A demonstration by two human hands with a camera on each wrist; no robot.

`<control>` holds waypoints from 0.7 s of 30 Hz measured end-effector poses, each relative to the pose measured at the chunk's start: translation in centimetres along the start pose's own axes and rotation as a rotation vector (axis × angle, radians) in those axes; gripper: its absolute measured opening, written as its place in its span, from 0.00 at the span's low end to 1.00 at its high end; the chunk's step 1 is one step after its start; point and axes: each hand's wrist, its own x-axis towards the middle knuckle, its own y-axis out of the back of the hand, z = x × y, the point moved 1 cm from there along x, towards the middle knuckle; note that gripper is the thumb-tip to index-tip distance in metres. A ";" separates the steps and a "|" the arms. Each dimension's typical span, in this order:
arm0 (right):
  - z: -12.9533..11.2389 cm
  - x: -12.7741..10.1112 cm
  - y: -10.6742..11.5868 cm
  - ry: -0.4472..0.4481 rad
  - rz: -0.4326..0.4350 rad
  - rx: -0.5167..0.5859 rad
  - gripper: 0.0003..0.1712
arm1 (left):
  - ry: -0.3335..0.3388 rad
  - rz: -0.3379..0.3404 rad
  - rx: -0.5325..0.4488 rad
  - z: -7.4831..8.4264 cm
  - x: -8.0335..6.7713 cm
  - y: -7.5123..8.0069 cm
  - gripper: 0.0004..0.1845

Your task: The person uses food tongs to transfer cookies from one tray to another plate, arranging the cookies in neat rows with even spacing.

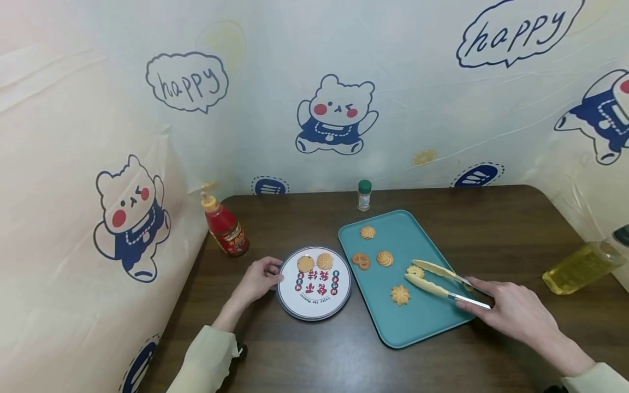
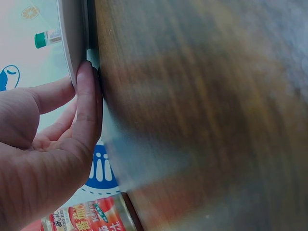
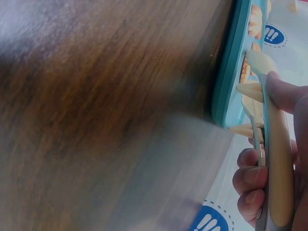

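My right hand [image 1: 508,308] grips a pair of cream-tipped tongs [image 1: 442,281] over the teal tray [image 1: 417,322]; their tips close on a swirl cookie [image 1: 415,271]. Several more cookies [image 1: 385,258] lie loose on the tray. In the right wrist view the tongs [image 3: 276,159] run along my fingers [image 3: 250,185] beside the tray's rim [image 3: 226,82]. My left hand [image 1: 257,279] holds the left edge of a round white plate [image 1: 314,303] that carries two cookies [image 1: 314,262]. The left wrist view shows my fingers [image 2: 86,110] against the plate's rim [image 2: 72,38].
A red sauce bottle [image 1: 224,226] stands at the back left of the dark wooden table [image 1: 304,349]. A small green-capped jar [image 1: 364,195] sits by the back wall. An oil bottle [image 1: 585,262] lies at the right edge. Printed plastic sheeting walls the table on three sides.
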 end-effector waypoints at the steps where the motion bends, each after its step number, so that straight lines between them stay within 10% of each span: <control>1: 0.0 0.0 0.0 -0.003 0.003 0.000 0.44 | 0.000 -0.001 0.001 0.0 0.0 0.0 0.20; 21: 0.0 0.0 0.1 -0.005 0.005 0.006 0.45 | -0.006 0.002 -0.005 -0.1 0.1 0.0 0.20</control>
